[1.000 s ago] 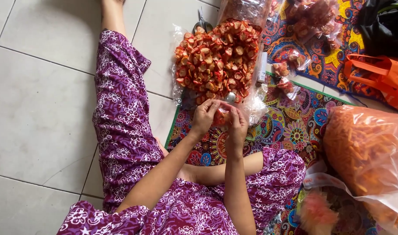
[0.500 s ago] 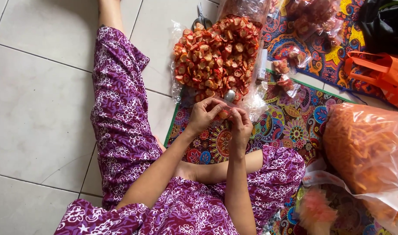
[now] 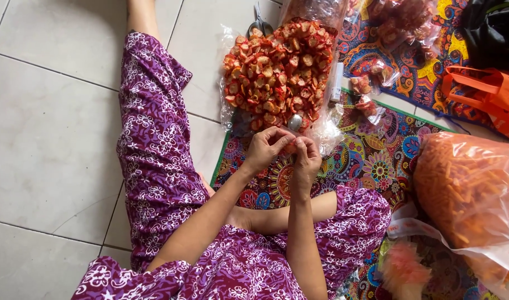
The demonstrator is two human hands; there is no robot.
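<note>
My left hand [image 3: 264, 149] and my right hand [image 3: 306, 160] meet over a patterned mat [image 3: 371, 161], fingertips pinched together on a small clear packet of red snacks [image 3: 290, 146]. Just beyond them lies a big heap of red and orange snack pieces [image 3: 276, 72] on clear plastic. A small shiny metal object [image 3: 295, 122] rests at the heap's near edge, close to my fingers.
I sit on a tiled floor [image 3: 48, 139] in purple patterned trousers [image 3: 154, 144]. Scissors [image 3: 260, 25] lie beyond the heap. Small filled packets [image 3: 365, 91] sit to the right. A large bag of orange sticks [image 3: 471, 194] and an orange bag [image 3: 488, 94] are at right.
My hands have stayed together at the heap's near edge, with the fingers shifting slightly on the small packet. Nothing else has moved.
</note>
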